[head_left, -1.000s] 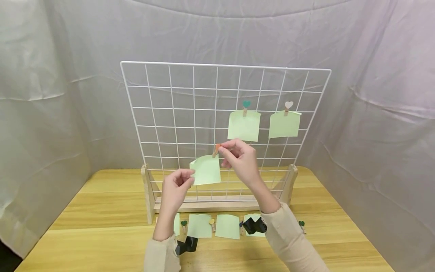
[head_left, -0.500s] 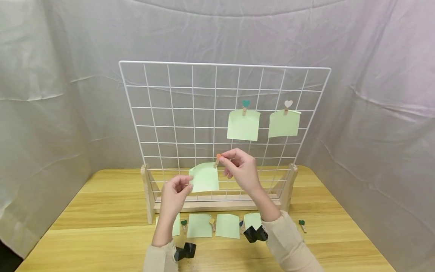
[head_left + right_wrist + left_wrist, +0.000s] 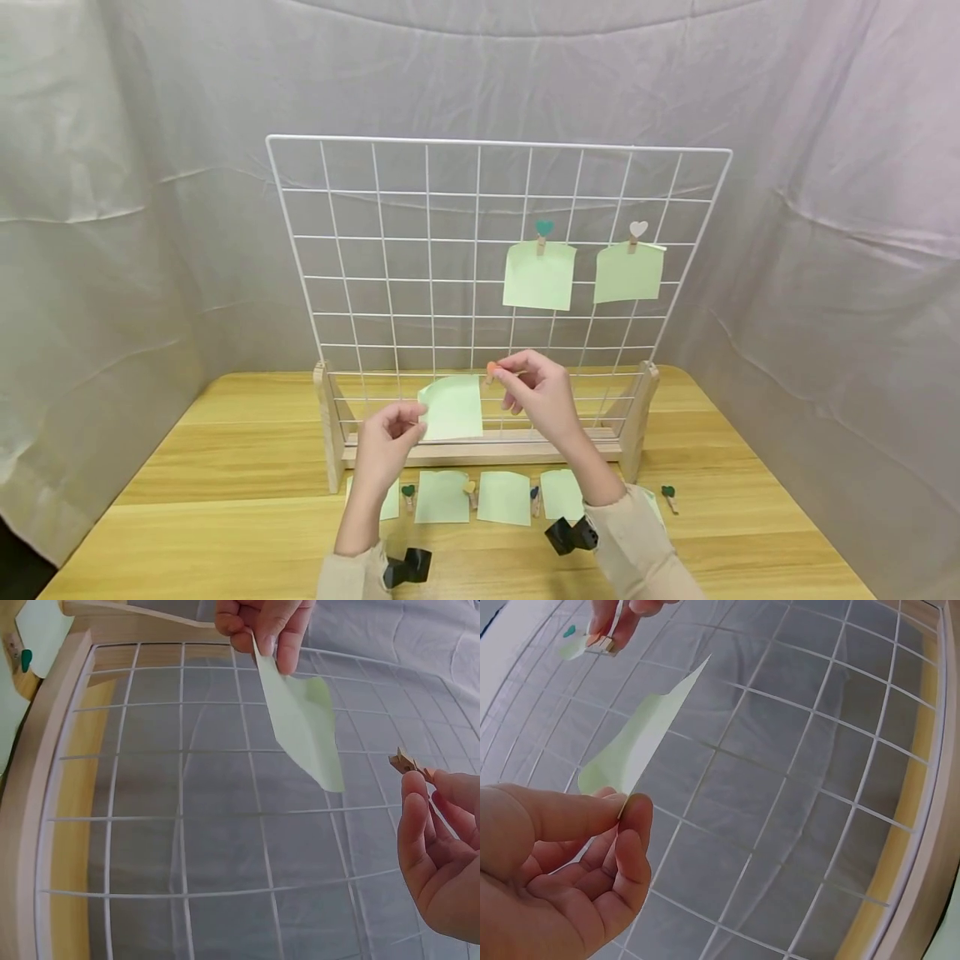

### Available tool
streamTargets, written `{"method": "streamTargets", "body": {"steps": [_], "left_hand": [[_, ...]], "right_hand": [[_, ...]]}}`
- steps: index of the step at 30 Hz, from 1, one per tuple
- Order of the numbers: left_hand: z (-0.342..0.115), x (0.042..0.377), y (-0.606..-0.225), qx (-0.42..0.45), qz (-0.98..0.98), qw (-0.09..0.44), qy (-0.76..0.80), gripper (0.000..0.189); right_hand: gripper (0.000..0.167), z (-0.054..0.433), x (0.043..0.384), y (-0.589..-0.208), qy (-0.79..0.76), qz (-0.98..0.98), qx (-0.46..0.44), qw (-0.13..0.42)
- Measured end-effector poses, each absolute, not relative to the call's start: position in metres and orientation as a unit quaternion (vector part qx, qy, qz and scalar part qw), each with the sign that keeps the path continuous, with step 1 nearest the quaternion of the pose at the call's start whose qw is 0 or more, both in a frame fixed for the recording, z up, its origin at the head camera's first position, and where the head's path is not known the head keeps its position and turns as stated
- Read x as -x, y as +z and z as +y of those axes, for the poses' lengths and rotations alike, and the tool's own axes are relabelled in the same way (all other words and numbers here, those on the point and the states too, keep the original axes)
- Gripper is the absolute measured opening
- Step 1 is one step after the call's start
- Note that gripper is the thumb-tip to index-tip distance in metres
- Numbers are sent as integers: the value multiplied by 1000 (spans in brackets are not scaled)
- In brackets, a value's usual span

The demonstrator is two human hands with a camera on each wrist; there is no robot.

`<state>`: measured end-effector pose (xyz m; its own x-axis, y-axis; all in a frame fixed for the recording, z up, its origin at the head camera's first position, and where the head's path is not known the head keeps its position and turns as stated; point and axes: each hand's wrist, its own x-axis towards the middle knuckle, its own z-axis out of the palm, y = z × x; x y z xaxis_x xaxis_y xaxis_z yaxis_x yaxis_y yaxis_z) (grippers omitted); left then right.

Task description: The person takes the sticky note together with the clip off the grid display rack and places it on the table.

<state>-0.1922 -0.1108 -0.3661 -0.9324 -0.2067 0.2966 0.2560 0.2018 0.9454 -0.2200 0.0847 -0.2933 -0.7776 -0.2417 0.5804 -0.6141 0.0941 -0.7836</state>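
Observation:
My left hand (image 3: pixel 386 437) pinches the left edge of a pale green sticky note (image 3: pixel 452 407) between thumb and forefinger, in front of the lower part of a white wire grid (image 3: pixel 401 315). In the left wrist view the note (image 3: pixel 641 739) is seen nearly edge-on and slightly curled. My right hand (image 3: pixel 542 396) pinches a small wooden clothespin (image 3: pixel 491 373) with an orange top, just right of the note's upper right corner. The right wrist view shows this clothespin (image 3: pixel 406 760) apart from the paper.
Two green notes hang on the grid under a teal heart clothespin (image 3: pixel 543 235) and a white heart clothespin (image 3: pixel 637 233). Wooden feet (image 3: pixel 327 429) hold the grid up. Along the table (image 3: pixel 225 533) lie several green notes (image 3: pixel 504 498), with heart clothespins (image 3: pixel 669 497) among and beside them.
Both hands have moved down with the note and the orange clothespin. The clothespin, earlier at the note's upper right corner, is now off it to the right.

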Motion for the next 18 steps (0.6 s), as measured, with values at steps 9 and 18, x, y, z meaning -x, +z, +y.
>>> {"method": "streamTargets", "body": {"steps": [9, 18], "left_hand": [[-112, 190, -377, 1, -749, 175, -639, 13], [-114, 190, -387, -7, -763, 162, -626, 10]], "right_hand": [[6, 89, 222, -305, 604, -736, -273, 139], [8, 92, 226, -321, 599, -748, -265, 107]]}}
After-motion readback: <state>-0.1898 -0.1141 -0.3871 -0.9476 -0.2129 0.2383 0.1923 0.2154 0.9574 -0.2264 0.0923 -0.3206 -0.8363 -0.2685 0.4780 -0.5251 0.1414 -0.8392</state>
